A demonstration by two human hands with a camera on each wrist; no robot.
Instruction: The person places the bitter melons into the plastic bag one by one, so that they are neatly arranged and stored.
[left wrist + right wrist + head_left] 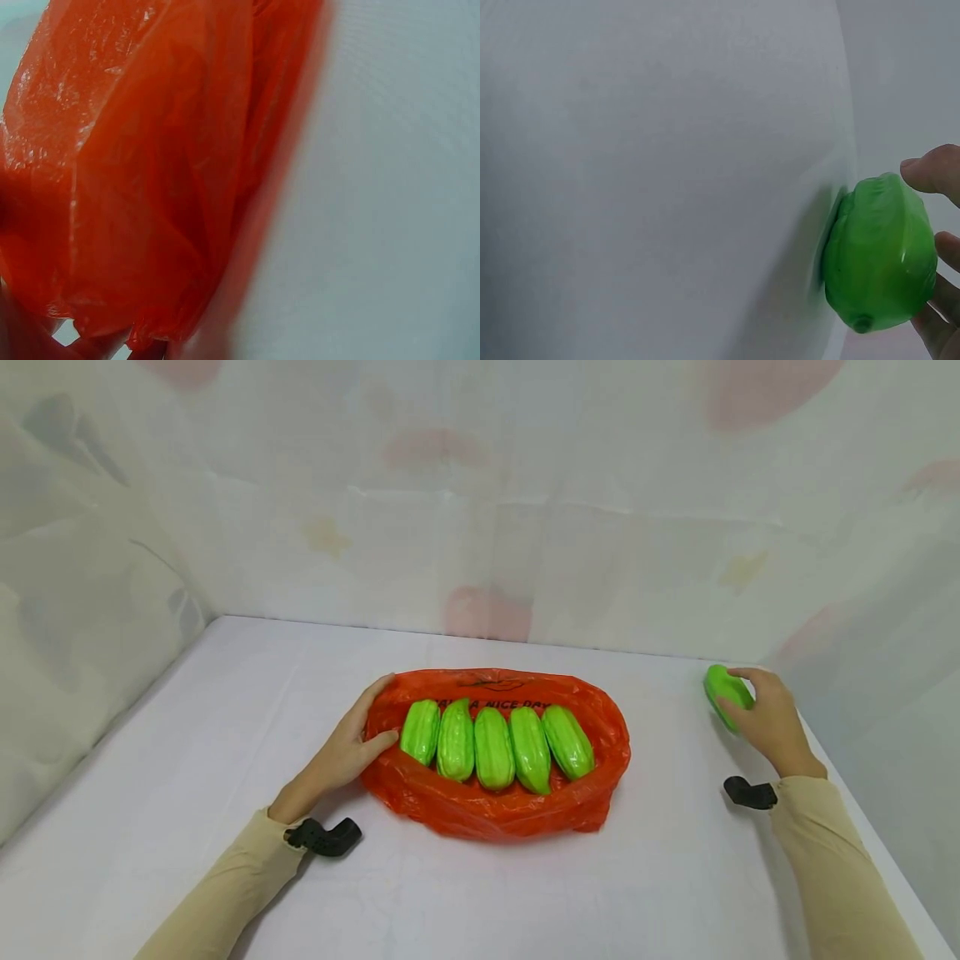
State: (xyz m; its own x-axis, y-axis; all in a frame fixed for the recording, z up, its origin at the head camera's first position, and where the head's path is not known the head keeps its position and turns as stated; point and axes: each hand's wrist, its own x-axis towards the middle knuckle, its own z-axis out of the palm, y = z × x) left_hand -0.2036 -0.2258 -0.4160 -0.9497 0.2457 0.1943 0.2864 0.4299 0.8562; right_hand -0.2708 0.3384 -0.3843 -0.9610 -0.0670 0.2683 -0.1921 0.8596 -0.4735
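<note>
A red plastic bag (510,822) lies on the table with its mouth spread wide, and dark lettering shows on its inner back wall. Several glossy green ridged gourds (494,748) sit side by side inside it. My left hand (347,747) holds the bag's left rim, its thumb at the front. In the left wrist view the red bag (150,172) covers most of the fingers. At the far right my right hand (776,718) has its thumb and fingers round another green gourd (723,692). This gourd (881,255) appears to rest on the table in the right wrist view.
A white cloth covers the table (667,877). Patterned fabric (600,568) hangs behind it and along both sides. The right-hand gourd is near the table's back right corner. Black wrist mounts (330,838) show at both cuffs.
</note>
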